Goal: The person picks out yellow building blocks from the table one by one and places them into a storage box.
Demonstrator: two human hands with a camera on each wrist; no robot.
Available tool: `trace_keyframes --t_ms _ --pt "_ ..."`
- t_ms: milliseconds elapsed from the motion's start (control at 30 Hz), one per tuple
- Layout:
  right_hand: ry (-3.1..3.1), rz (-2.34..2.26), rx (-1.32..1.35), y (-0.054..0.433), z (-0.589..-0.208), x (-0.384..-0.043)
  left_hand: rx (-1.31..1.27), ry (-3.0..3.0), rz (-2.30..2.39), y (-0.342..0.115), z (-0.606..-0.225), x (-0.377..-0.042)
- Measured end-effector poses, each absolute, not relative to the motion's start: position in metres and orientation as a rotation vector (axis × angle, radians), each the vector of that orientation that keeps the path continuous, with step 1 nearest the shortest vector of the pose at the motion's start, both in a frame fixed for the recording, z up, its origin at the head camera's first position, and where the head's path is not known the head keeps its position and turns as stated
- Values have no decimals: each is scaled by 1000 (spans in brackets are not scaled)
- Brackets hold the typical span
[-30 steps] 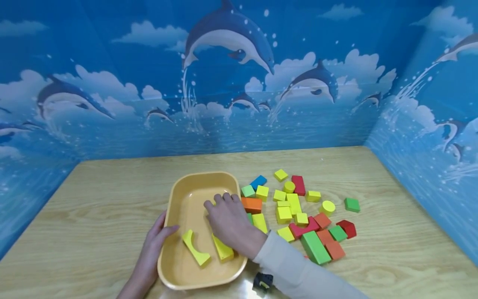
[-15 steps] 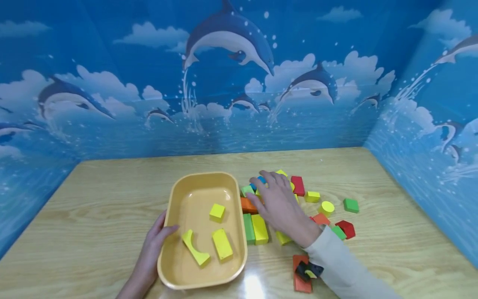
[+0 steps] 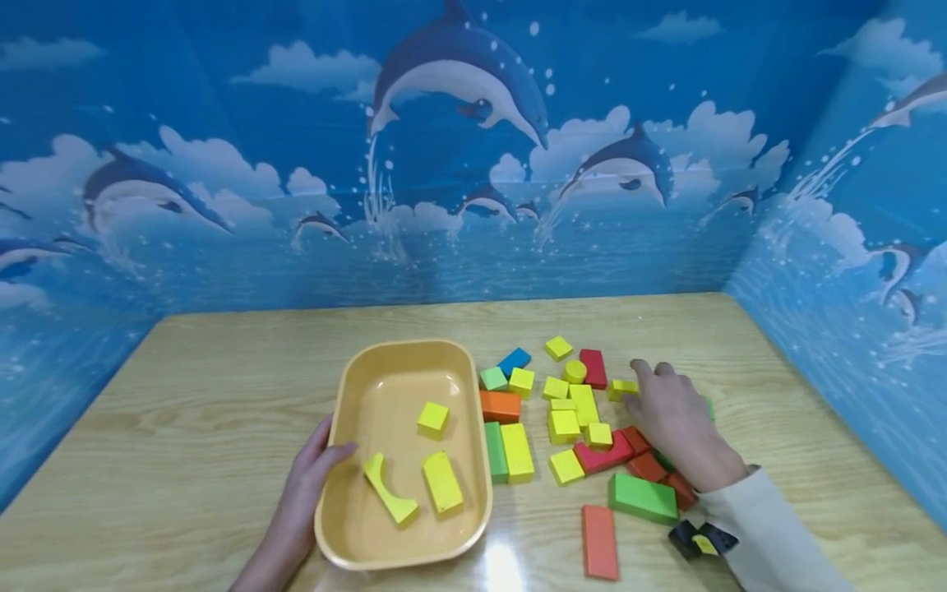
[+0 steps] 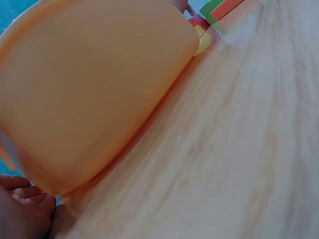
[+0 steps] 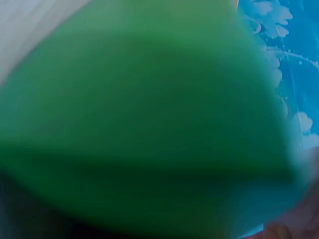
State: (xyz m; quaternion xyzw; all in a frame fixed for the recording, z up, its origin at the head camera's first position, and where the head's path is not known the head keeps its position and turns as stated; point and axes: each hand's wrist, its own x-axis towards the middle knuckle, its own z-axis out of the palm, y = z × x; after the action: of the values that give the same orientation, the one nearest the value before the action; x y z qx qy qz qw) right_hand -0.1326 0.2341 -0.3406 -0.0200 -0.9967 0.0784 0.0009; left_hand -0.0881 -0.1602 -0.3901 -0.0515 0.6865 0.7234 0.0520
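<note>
My left hand (image 3: 303,481) grips the left rim of a light orange plastic tray (image 3: 410,557), thumb over the edge, fingers largely hidden outside. Inside lie a yellow cube (image 3: 433,419), a yellow arch block (image 3: 388,492) and a yellow rectangular block (image 3: 442,483). My right hand (image 3: 669,411) hovers palm down over the right part of the scattered blocks, its thumb side beside a small yellow block (image 3: 621,390). What lies beneath the palm is hidden. A blurred green block (image 5: 149,114) fills most of the right wrist view.
Several yellow blocks (image 3: 565,427) lie right of the tray, with a red arch (image 3: 605,455) among them. Green and yellow long blocks (image 3: 516,453) touch or nearly touch the tray. A long green block (image 3: 642,498) lies near my right wrist; a flat red block (image 3: 600,543) lies nearer the front.
My right hand has left the tray, where the yellow cube now lies, and has moved right across the blocks. The long green block near its wrist has turned. My left hand stays at the rim.
</note>
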Motion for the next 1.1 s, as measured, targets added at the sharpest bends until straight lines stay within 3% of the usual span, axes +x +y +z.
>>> trace_keyframes --t_ms 467,1100 --pt "-3170 310 -25 241 -349 -133 -150 2115 2186 -157 -385 -94" --pt "-2993 310 112 214 -343 -132 -179 2093 2198 -162 -385 -91"
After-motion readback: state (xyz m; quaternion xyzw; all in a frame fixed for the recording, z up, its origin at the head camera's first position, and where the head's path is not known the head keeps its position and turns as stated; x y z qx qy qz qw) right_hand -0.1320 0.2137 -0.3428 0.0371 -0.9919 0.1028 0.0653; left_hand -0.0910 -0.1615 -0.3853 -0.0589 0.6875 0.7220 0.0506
